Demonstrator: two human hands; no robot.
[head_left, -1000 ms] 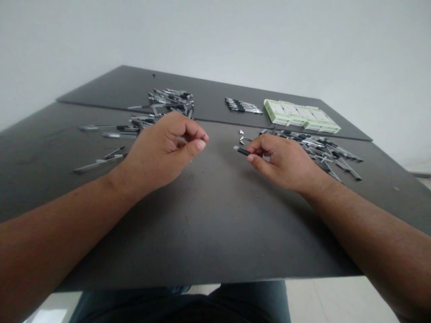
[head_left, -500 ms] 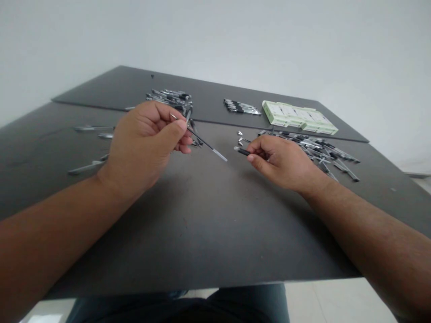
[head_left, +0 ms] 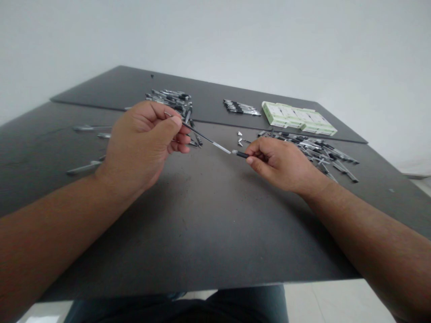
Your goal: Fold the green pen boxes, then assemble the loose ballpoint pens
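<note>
Between thumb and fingers, my left hand (head_left: 144, 139) pinches a pen refill (head_left: 205, 137) near its metal tip. The refill is dark with a clear tail end that slants down to the right. My right hand (head_left: 278, 161) is closed on a pen barrel (head_left: 240, 154) with a black grip; its front end points left and the rest is hidden by my fingers. The refill's clear end is right at the barrel's front end; whether they touch I cannot tell. Two small silver pen tips (head_left: 239, 139) lie on the table just beyond my right hand.
Pen parts (head_left: 323, 154) lie heaped right of my right hand, and another pile (head_left: 170, 98) sits behind my left hand. A row of pens (head_left: 240, 107) and pale green boxes (head_left: 299, 119) stand on the far panel. Loose clear pieces (head_left: 84, 168) lie at the left.
The refill's clear end has come up and right, closing the gap to the pen barrel. My left hand has shifted slightly left; my right hand has stayed nearly still.
</note>
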